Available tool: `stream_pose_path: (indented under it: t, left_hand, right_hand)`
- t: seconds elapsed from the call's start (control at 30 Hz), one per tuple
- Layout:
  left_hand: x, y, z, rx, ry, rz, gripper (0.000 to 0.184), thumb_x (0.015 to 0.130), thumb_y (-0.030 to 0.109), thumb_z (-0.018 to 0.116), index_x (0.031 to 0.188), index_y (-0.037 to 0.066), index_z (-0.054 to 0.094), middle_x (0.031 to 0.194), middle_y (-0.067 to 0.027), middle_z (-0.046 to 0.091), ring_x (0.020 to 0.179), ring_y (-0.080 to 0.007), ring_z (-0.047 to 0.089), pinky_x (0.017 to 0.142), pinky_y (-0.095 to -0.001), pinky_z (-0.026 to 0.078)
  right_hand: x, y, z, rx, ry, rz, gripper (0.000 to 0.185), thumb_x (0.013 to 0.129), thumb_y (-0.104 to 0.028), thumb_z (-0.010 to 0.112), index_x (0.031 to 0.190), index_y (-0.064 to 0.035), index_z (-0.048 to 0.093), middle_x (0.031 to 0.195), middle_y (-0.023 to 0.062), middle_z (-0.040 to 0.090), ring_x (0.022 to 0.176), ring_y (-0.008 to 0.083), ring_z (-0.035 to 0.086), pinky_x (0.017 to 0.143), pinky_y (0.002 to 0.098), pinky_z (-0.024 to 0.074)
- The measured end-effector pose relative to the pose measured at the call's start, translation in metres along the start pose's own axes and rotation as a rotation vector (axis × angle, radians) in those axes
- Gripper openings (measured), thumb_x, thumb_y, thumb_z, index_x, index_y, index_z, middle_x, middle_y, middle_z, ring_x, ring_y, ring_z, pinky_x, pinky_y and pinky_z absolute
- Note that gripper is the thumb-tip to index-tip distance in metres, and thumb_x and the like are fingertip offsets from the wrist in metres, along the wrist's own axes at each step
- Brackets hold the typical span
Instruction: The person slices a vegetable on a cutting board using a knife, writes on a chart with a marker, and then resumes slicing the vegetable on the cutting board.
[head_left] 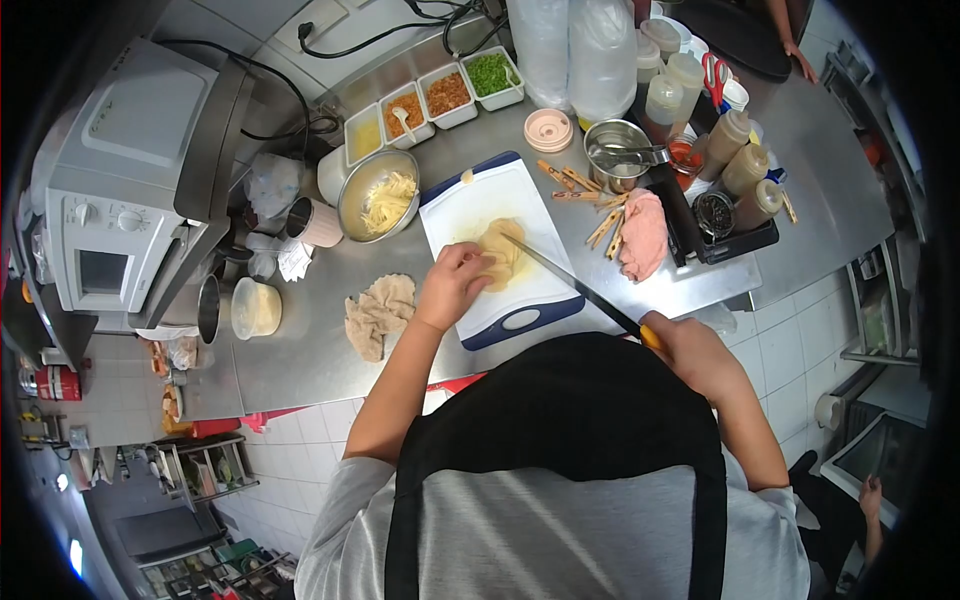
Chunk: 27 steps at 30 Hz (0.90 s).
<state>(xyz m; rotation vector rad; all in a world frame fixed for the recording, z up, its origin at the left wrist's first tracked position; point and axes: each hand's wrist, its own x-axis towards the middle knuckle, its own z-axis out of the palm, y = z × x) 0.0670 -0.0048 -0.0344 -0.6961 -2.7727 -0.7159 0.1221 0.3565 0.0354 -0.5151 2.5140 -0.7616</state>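
Note:
On a white cutting board with blue ends (pixel 545 222) lie thin, pale yellow slices (pixel 503 243). My left hand (pixel 458 283) rests on their left side, fingers bent and pressed down on them. In my right hand (pixel 690 350), closed round its yellow handle, is a long knife (pixel 590 293); the blade slants up and left, its tip over the slices. A metal bowl (pixel 352 208) of pale yellow shreds (pixel 392 205) stands just left of the board. One small pale piece (pixel 467 176) lies near the board's top edge.
A beige cloth (pixel 380 312) lies left of the board, a pink cloth (pixel 642 235) right. Behind stand topping containers (pixel 447 95) and a metal pot (pixel 615 155). Bottles (pixel 745 170) fill a black tray at right; a microwave (pixel 115 240) is left. Another person's hand (pixel 870 495) shows lower right.

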Motion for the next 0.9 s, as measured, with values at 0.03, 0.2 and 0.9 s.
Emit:
stream_pose_path:
  t: [0.03, 0.2, 0.9]
  left_hand:
    - [0.000, -0.002, 0.002, 0.001, 0.012, 0.000, 0.033, 0.068, 0.005, 0.073, 0.099, 0.010, 0.067, 0.100, -0.0074, 0.058, 0.092, -0.0266, 0.056, 0.079, -0.0356, 0.048]
    - [0.004, -0.008, 0.007, 0.017, 0.053, -0.025, 0.035, 0.068, 0.004, 0.074, 0.102, 0.008, 0.066, 0.096, -0.0067, 0.059, 0.086, -0.0224, 0.056, 0.075, -0.0325, 0.049]
    - [0.014, -0.016, 0.013, -0.284, 0.021, -0.383, 0.051, 0.063, 0.003, 0.078, 0.111, 0.008, 0.061, 0.088, -0.0055, 0.058, 0.068, -0.0155, 0.054, 0.068, -0.0272, 0.049]
  right_hand:
    - [0.000, 0.000, 0.000, 0.003, 0.002, 0.001, 0.024, 0.086, -0.028, 0.058, 0.101, -0.0093, 0.054, 0.080, 0.0195, 0.063, 0.080, 0.0407, 0.060, 0.068, 0.0492, 0.0455]
    - [0.000, -0.001, 0.001, 0.020, 0.000, 0.000, 0.024, 0.086, -0.027, 0.058, 0.101, -0.0088, 0.053, 0.080, 0.0202, 0.062, 0.080, 0.0412, 0.059, 0.068, 0.0495, 0.0453]
    - [-0.001, -0.003, 0.002, 0.055, 0.006, 0.020, 0.026, 0.086, -0.027, 0.060, 0.103, -0.0081, 0.054, 0.082, 0.0225, 0.062, 0.082, 0.0426, 0.059, 0.070, 0.0488, 0.0460]
